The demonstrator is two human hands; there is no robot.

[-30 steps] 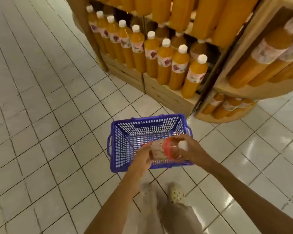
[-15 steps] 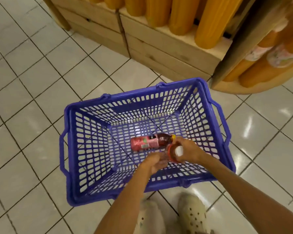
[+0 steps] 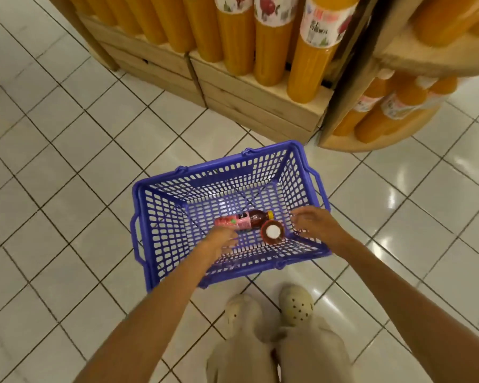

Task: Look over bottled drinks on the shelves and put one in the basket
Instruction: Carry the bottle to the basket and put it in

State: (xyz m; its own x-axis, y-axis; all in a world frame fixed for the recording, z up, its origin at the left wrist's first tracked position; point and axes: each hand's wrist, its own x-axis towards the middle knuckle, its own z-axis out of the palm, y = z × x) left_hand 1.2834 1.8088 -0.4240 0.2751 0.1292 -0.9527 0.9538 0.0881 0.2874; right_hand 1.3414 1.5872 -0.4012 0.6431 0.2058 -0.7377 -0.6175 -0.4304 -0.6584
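A: On the tiled floor [image 3: 67,150], a blue basket [image 3: 161,233] stood before wooden shelves [image 3: 260,106] of orange bottles [image 3: 313,56]. What lay inside?

B: A red bottle with a white cap [image 3: 272,232] stood upright on the basket floor, touching a second bottle with a pink label [image 3: 241,221] that lay on its side.

A: And the hands?

B: The left hand [image 3: 219,241] hovered over the near wall, fingers relaxed, its grip released, just beside the lying bottle. The right hand [image 3: 314,223] hung at the right side of the basket, fingers spread and loose, its grip likewise released, near the white-capped bottle but apart from it.

A: Below?

B: Two pale shoes [image 3: 296,304] stood just behind the basket.
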